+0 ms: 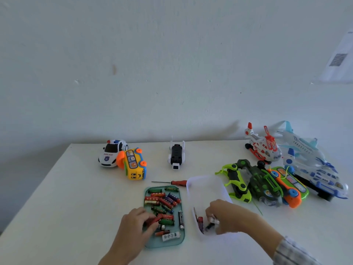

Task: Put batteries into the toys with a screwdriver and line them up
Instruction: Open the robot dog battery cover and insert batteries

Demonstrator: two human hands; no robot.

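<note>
Sorting batteries, we are gripping a red one with our left hand (136, 219) over the green tray (179, 243) and pinching a white one with our right hand (222, 215) in the clear tub (207, 183), to load toys

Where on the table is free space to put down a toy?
Bare table lies left of the green tray, below the police car. Crowded: the right side, with toys packed from helicopter to airplane.

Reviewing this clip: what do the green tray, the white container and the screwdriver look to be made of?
Green tray: translucent tinted plastic, probably; the table shows through its glossy rim. White container: thin, frosted, milky plastic by the look, its walls semi-see-through. Screwdriver: dark slim shaft, likely metal, with a red handle that looks like plastic.
</note>
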